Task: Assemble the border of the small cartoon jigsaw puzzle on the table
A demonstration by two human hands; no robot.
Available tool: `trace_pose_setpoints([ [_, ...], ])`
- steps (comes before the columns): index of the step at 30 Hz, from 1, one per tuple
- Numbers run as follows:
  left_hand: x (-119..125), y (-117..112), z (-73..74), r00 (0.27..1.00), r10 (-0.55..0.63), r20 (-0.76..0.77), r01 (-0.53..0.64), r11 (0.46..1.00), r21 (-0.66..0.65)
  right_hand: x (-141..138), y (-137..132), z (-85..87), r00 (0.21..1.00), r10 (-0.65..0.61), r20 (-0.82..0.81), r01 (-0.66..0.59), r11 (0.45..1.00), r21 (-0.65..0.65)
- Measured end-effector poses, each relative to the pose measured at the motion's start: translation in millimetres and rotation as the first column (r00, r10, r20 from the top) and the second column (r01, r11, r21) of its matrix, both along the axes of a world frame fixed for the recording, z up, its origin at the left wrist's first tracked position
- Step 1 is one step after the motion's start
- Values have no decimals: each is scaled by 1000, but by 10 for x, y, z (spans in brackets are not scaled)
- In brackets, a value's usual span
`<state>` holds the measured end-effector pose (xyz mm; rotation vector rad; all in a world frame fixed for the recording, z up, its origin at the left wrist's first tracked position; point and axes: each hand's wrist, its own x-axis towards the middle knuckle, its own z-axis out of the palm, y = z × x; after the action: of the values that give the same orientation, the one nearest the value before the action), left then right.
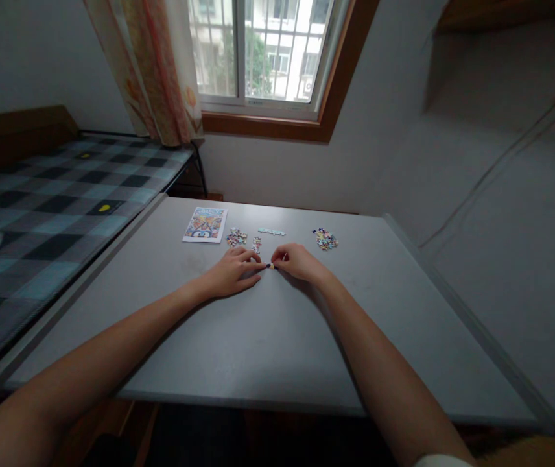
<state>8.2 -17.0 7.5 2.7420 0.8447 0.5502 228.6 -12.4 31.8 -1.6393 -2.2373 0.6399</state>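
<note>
On the table, a few small joined jigsaw puzzle pieces (271, 266), dark and pale yellow, lie between my two hands. My left hand (235, 272) rests with its fingers apart, the index fingertip touching the left end of these pieces. From the other side, my right hand (299, 262) pinches a puzzle piece at their right end; its fingers partly cover it. Just beyond my left fingers is a short joined section (257, 244). Farther back lies a pale green joined strip (271, 231). A loose pile of pieces (236, 237) sits left of it, and another pile (326, 239) lies to the right.
A printed picture sheet (205, 225) lies at the back left of the white table (238, 350). Beside the table's left edge stands a bed with a checked cover (126, 168). A window (262, 52) with a curtain (161, 71) is behind. Wires hang along the right wall.
</note>
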Motion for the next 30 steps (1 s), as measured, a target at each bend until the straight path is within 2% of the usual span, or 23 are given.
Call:
trace_pose_setpoints([
  [8, -9, 8, -24, 1000, -4, -5, 4, 1000, 21, 18, -9, 42, 1000, 26, 7, -26, 1000, -17],
  [16, -7, 6, -17, 1000, -5, -30, 7, 999, 45, -15, -18, 56, 995, 15, 95, -15, 1000, -2],
  [20, -18, 6, -25, 1000, -2, -8, 2, 999, 38, 11, 4, 69, 999, 30, 37, -30, 1000, -4],
  [25, -31, 25, -61, 995, 29, 97, -33, 998, 45, 92, 61, 51, 996, -74, -50, 80, 987, 138],
  [30, -27, 54, -62, 974, 144, 175, -153, 987, 42, 93, 58, 10, 998, -53, -46, 60, 981, 183],
])
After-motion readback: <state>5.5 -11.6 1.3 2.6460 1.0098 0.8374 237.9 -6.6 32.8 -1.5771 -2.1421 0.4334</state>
